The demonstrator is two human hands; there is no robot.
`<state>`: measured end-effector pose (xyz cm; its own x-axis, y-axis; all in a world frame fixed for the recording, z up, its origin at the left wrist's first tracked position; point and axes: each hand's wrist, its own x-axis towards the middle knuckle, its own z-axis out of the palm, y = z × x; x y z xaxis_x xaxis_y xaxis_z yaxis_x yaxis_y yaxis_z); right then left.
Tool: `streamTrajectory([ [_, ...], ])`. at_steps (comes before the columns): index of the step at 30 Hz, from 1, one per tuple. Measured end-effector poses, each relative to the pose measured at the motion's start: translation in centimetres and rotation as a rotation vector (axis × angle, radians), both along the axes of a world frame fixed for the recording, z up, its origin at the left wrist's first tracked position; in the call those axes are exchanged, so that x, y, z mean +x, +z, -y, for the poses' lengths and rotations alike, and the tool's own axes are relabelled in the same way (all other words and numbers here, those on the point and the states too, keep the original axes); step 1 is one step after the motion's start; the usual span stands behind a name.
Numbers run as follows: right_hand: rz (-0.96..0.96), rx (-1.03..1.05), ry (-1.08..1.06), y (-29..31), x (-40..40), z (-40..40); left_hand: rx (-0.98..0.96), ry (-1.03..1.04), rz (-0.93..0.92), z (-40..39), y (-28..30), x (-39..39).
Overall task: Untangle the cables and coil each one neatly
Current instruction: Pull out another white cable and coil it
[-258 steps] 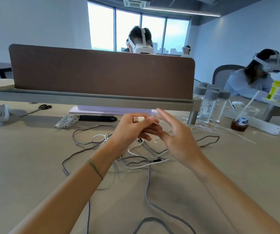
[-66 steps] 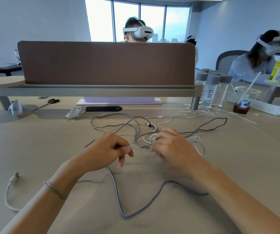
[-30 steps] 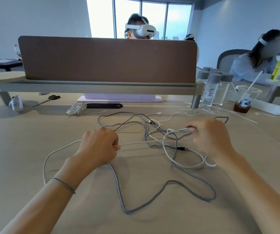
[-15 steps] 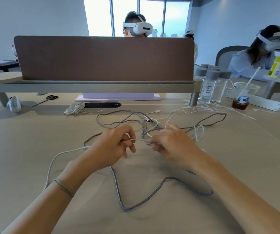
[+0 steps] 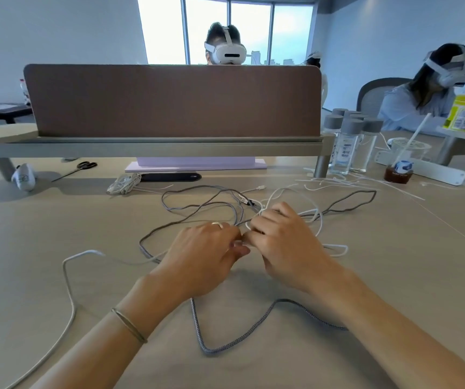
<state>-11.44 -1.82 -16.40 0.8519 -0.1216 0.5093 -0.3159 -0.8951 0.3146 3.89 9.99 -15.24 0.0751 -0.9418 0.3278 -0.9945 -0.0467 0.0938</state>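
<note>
We held our left hand point(image 5: 203, 254) and right hand point(image 5: 284, 242) knuckles-up, fingertips meeting, both pinched closed on the white cable point(image 5: 319, 220) amid the tangle mid-table point(image 5: 394, 276).

Both bare arms are stretched forward, and the left hand point(image 5: 202, 255) and right hand point(image 5: 284, 244) are brought close together. The fingers of both are curled in and pinched.

Cables on the counter, hands at centre.
Tangled cables point(image 5: 225, 203) lie at 12 o'clock behind both hands; scissors point(image 5: 77, 169) at 10, bottles point(image 5: 349, 141) at 2.
</note>
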Motion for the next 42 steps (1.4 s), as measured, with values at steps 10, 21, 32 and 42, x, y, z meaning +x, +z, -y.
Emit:
streamTrajectory([
  [10, 0.19, -0.107, -0.104, 0.6, -0.9, 1.6, -0.116, -0.041, -0.181, 0.1, -0.3, 1.5],
  [21, 0.286, -0.011, -0.18, 0.8, -1.2, 2.8, -0.092, 0.1, -0.031, -0.4, 0.6, 3.3],
  [32, 0.336, 0.38, -0.315, 2.2, -3.1, 3.7, 0.023, 0.171, -0.039, 0.0, 0.4, 3.6],
  [42, 0.268, 0.389, -0.322, 2.5, -5.9, 6.2, 0.046, 0.347, -0.055, -0.4, 0.1, 6.1],
])
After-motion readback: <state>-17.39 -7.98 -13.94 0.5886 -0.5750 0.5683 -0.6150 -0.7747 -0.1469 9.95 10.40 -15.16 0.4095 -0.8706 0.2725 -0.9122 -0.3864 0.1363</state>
